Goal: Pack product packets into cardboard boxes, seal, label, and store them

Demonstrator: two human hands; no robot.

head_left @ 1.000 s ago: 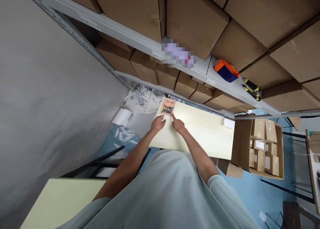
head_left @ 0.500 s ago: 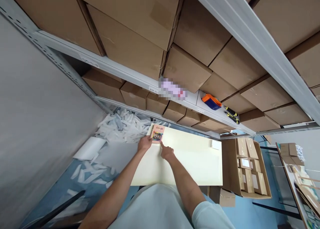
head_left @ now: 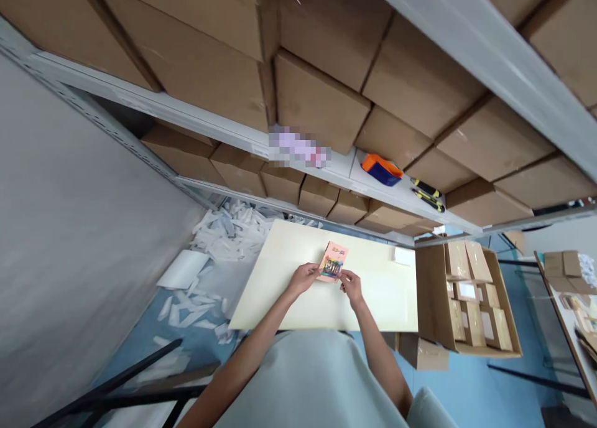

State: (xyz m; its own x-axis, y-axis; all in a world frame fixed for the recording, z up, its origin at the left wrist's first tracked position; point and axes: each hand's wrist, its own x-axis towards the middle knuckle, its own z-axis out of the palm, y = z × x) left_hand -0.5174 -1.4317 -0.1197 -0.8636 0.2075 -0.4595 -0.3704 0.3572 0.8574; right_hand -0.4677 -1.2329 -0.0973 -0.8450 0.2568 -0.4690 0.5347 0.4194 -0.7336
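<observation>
A small pink box (head_left: pixel 333 261) with a colourful printed picture on its front is between my two hands, over the middle of the pale yellow table (head_left: pixel 270 297). My left hand (head_left: pixel 305 277) is closed on its lower left edge, fingertips against the side. At its lower right corner, my right hand (head_left: pixel 351 285) grips it between thumb and fingers. The box is slightly tilted to the right, its printed face up. Its underside is hidden.
A white stack of cards or paper (head_left: pixel 403 255) lies at the table's right back. Beside the table stands a large carton (head_left: pixel 436 297) of smaller boxes. Shelving with brown boxes (head_left: pixel 321 98) overhangs the back, holding a tape dispenser (head_left: pixel 382 169) and cutters (head_left: pixel 428 195). Paper scraps (head_left: pixel 228 232) cover the left floor.
The pink box has moved right from the table's left back corner to its middle, with both hands. My right hand, earlier pointing a finger at its lower edge, now grips its corner.
</observation>
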